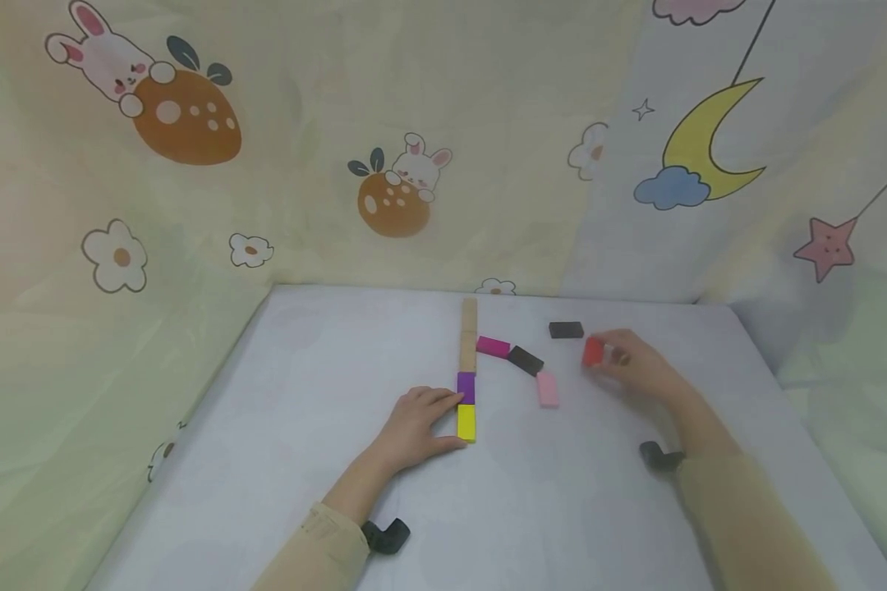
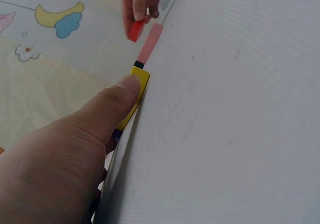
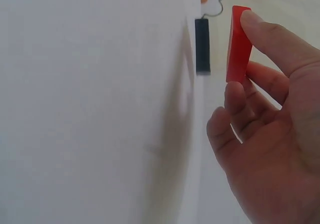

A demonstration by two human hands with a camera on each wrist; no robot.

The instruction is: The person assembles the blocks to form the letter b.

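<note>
My left hand (image 1: 414, 428) rests at the near end of a straight row of blocks. Its thumb touches the yellow block (image 1: 466, 423), and a fingertip meets the left side of the purple block (image 1: 466, 388). In the left wrist view the thumb lies along the yellow block (image 2: 142, 75); the other fingers are mostly hidden. My right hand (image 1: 636, 361) pinches a red block (image 1: 593, 351) at the right. The right wrist view shows the thumb pressed on this red block (image 3: 241, 46), tilted slightly, with the lower fingers curled loosely below.
Two wooden-coloured blocks (image 1: 469, 332) continue the row away from me. A magenta block (image 1: 494, 347), a dark block (image 1: 526, 360) and a pink block (image 1: 548, 390) curve off to the right. Another dark block (image 1: 566, 330) lies apart near the back of the white table (image 1: 303, 369).
</note>
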